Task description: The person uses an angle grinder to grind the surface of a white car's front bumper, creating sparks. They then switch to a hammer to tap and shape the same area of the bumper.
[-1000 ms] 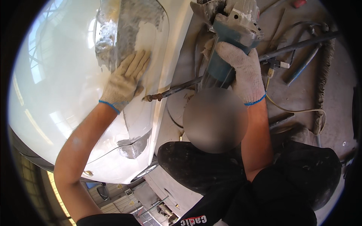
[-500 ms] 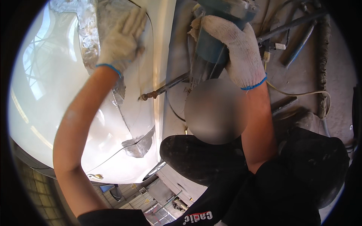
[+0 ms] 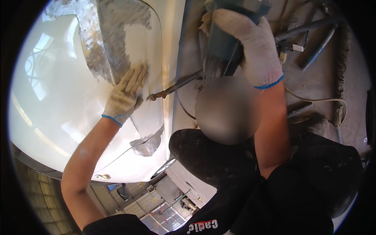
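Note:
My left hand (image 3: 125, 92), in a pale work glove with a blue cuff, lies flat on a glossy white car panel (image 3: 55, 102). Its fingers are stretched out, their tips at the lower end of a rough bare-metal patch (image 3: 113, 35). A smaller grey patch (image 3: 148, 145) crosses a panel seam below that hand. My right hand (image 3: 256, 43), gloved alike, is wrapped round the dark teal body of a power tool (image 3: 223, 43) with slotted vents. The tool's working end is not clearly shown.
A metal rod (image 3: 178, 87) with a rusty end reaches toward the panel edge. On the right lie a blue tube (image 3: 313, 58), a pale cord (image 3: 319, 100) and a dark wrapped hose (image 3: 342, 66). My black-clad knee (image 3: 211, 156) is close below. A blurred disc hides part of the middle.
My left hand has slid down the panel, from over the large bare-metal patch to its lower end, uncovering the patch. My right hand and the tool have shifted only slightly.

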{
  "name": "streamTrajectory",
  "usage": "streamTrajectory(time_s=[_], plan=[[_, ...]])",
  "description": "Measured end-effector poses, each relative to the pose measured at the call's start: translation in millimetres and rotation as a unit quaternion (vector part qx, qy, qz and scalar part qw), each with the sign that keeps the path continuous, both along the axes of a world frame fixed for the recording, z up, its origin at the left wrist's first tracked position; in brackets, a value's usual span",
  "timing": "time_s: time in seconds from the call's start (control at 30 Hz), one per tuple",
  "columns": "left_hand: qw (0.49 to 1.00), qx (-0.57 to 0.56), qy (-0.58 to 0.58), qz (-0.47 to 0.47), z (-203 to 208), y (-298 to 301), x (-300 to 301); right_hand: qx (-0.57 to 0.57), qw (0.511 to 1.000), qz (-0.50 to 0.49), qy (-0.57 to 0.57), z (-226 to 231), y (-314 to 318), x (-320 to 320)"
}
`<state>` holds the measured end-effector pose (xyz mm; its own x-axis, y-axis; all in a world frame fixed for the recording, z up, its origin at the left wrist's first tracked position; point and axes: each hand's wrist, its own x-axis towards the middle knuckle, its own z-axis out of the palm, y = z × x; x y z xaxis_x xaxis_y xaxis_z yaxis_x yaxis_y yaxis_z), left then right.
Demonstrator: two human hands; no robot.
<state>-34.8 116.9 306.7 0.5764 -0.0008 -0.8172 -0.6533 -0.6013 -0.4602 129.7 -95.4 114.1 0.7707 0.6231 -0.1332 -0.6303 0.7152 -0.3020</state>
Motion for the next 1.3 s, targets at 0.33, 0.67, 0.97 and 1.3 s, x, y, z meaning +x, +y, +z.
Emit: streamTrajectory(time_s=[0.33, 0.67, 0.97, 1.3], plan=[[0.985, 0.018, -0.157, -0.073, 17.5, -12.7, 134.0, -0.066, 0.994, -0.041, 0.074, -4.3, -2.0, -1.6], [0.960, 0.083, -0.245, -0.104, -8.2, -22.2, 129.9, -0.083, 0.996, -0.013, -0.017, -19.6, 0.6, -22.3], [0.970, 0.019, -0.242, -0.026, 2.3, -16.5, 20.6, -0.097, 0.994, 0.023, -0.048, -13.3, 7.8, -46.6], [0.961, 0.000, -0.277, 0.001, 11.3, -5.1, -82.7, -0.121, 0.992, 0.047, -0.011, -0.5, 16.1, -84.2]])
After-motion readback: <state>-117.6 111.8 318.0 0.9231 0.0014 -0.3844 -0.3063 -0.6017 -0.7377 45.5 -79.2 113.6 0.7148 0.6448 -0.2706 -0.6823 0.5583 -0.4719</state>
